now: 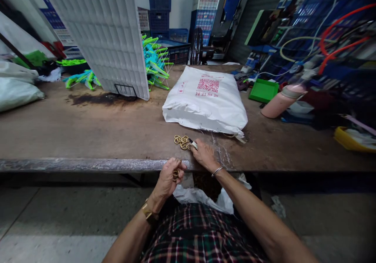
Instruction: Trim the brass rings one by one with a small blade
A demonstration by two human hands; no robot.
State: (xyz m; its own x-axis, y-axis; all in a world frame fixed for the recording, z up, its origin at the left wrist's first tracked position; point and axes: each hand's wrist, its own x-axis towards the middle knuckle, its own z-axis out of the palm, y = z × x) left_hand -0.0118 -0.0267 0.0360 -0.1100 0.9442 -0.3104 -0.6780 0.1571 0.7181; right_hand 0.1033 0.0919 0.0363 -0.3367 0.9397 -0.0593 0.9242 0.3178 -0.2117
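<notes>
You have two bare hands (205, 155), several gold-coloured metal rings (182, 141) too bunched to count, one white sack with red print (205, 98), one pink cylindrical bottle (279, 102) and one silver-coloured bracelet (217, 171).

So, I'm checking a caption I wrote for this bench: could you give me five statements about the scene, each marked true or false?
1. The left hand holds gold-coloured rings. True.
2. The right hand is raised high above the table. False: it is down at the table, by its near edge.
3. Some loose rings lie on the table by the right hand. True.
4. The watch is on the right wrist. False: it is on the left wrist; the right wrist has a bracelet.
5. The white sack has red print. True.
</notes>
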